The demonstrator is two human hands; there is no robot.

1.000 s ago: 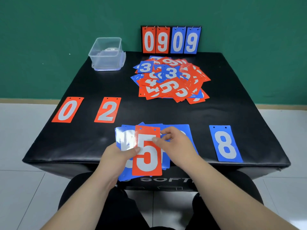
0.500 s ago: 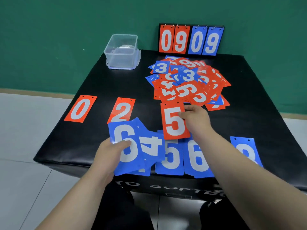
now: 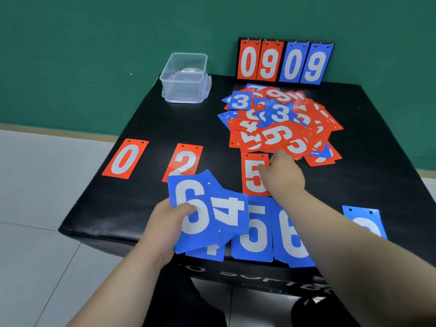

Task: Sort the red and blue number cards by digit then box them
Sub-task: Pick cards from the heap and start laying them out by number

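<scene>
- Step in hand: sorting, not boxing. The right hand [image 3: 282, 177] lays the red 5 card [image 3: 253, 182] flat on the black padded table [image 3: 113, 192], in the row with the red 0 card [image 3: 125, 159] and red 2 card [image 3: 185, 161].
- Right hand: the thumb rests on the card face and the fingers curl at its right edge, a pinch.
- Left hand [image 3: 162, 228]: it grips a fan of blue cards [image 3: 200, 208], with the thumb across the top 6.
- Locations: the blue 5 card [image 3: 254, 234] and blue 6 card [image 3: 289, 241] lie along the near edge. The unsorted pile [image 3: 283, 128] sits at far centre, just beside the red 5 card. The clear box [image 3: 184, 79] stands at the far left; no card shows inside it.
- Next move, as a judgement: release the 5, then slide one card off the fan without spilling the rest.
- Materials: the cards are thin, glossy rectangles with rounded corners and two punched holes each — likely slippery. The table cover looks matte and soft. The box is transparent plastic.
</scene>
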